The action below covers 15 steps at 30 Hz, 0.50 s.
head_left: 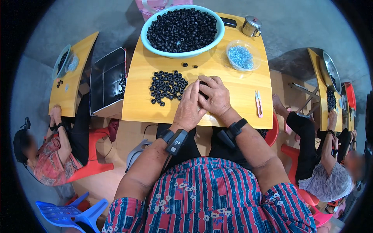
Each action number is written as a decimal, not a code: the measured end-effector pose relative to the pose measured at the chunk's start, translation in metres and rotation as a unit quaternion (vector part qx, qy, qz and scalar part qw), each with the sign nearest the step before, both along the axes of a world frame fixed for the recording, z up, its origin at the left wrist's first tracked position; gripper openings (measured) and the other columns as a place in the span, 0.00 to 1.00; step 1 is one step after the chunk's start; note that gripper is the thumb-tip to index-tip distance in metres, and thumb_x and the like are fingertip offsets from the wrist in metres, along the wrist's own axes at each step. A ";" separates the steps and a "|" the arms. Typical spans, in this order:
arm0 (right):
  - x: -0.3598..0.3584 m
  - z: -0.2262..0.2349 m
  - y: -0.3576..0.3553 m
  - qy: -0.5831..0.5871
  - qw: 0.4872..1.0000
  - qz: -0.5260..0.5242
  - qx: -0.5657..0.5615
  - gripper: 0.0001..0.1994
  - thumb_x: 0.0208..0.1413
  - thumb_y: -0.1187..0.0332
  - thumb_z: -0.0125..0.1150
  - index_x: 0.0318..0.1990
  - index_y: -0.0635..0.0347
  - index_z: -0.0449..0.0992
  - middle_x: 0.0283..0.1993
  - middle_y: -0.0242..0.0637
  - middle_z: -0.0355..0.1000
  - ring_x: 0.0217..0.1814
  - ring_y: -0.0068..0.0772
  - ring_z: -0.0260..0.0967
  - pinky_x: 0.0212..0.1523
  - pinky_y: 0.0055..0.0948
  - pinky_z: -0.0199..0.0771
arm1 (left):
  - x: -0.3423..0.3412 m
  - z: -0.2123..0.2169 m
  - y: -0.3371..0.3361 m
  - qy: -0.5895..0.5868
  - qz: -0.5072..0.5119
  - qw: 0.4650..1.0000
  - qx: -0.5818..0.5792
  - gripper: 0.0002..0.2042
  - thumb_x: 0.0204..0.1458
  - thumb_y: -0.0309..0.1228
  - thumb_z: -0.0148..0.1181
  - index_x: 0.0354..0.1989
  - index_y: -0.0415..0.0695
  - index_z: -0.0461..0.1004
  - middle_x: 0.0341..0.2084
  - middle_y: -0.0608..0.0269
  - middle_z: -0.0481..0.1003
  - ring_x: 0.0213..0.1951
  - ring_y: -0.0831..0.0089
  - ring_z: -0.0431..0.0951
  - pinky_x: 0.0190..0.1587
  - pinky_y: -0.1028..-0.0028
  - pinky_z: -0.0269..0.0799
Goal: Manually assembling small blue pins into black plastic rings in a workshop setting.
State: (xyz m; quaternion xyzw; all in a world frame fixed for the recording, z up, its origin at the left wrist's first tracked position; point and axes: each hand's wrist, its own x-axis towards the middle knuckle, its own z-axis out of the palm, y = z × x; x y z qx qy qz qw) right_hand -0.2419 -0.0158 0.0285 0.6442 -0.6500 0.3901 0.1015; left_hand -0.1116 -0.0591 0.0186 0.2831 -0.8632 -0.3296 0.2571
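Note:
Over the near part of the wooden table (233,101), my left hand (189,107) and my right hand (216,95) are pressed together, fingers bent and closed. Small black pieces (203,93) show in the gap between them; the fingers hide most of these and their exact shape. Just left of my hands lies a loose cluster of small black rings (168,85), each with a hole through it. Beyond my fingertips lie a single black ring (185,65) and a small dark piece (195,66).
A light-blue basin (145,43) heaped with black rings stands at the back. To the right are a clear bowl (254,66) of bluish clear bits, pink-handled thread snips (259,105) and a lidded metal cup (251,27). Other people sit at tables on both sides.

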 end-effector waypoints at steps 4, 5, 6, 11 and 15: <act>-0.001 0.002 0.004 -0.012 1.000 0.011 0.009 0.12 0.38 0.69 0.63 0.34 0.54 0.79 0.48 0.35 0.73 0.43 0.43 0.68 0.41 0.34 0.74 | -0.001 0.002 0.001 -0.001 -0.005 1.000 0.003 0.41 0.41 0.25 0.63 0.64 0.38 0.47 0.57 0.44 0.57 0.59 0.49 0.59 0.61 0.62 0.57; -0.001 0.003 0.004 -0.011 1.000 0.007 0.008 0.12 0.38 0.69 0.63 0.34 0.54 0.79 0.48 0.35 0.73 0.43 0.43 0.68 0.41 0.34 0.74 | 0.000 0.003 0.000 0.006 -0.003 1.000 0.001 0.41 0.41 0.26 0.64 0.64 0.38 0.47 0.57 0.44 0.57 0.59 0.49 0.59 0.61 0.62 0.58; 0.000 0.003 0.004 -0.014 1.000 0.012 0.002 0.12 0.38 0.69 0.63 0.34 0.54 0.79 0.48 0.35 0.72 0.43 0.43 0.68 0.41 0.34 0.74 | 0.000 0.003 0.001 0.013 -0.001 1.000 0.000 0.41 0.41 0.26 0.64 0.64 0.38 0.46 0.57 0.44 0.57 0.59 0.49 0.59 0.61 0.62 0.58; 0.005 0.003 -0.002 0.007 0.998 0.010 -0.062 0.10 0.35 0.70 0.65 0.31 0.52 0.79 0.45 0.31 0.73 0.41 0.41 0.70 0.34 0.31 0.75 | 0.003 0.001 0.000 0.016 0.008 1.000 -0.012 0.41 0.42 0.27 0.64 0.64 0.38 0.46 0.57 0.43 0.58 0.59 0.48 0.59 0.60 0.61 0.58; 0.006 0.002 -0.002 0.011 0.998 0.003 -0.056 0.10 0.35 0.71 0.63 0.31 0.52 0.79 0.44 0.29 0.74 0.41 0.40 0.70 0.34 0.30 0.76 | 0.005 0.001 -0.002 0.021 0.002 0.999 -0.033 0.41 0.42 0.27 0.64 0.64 0.38 0.47 0.57 0.43 0.58 0.59 0.48 0.59 0.60 0.61 0.59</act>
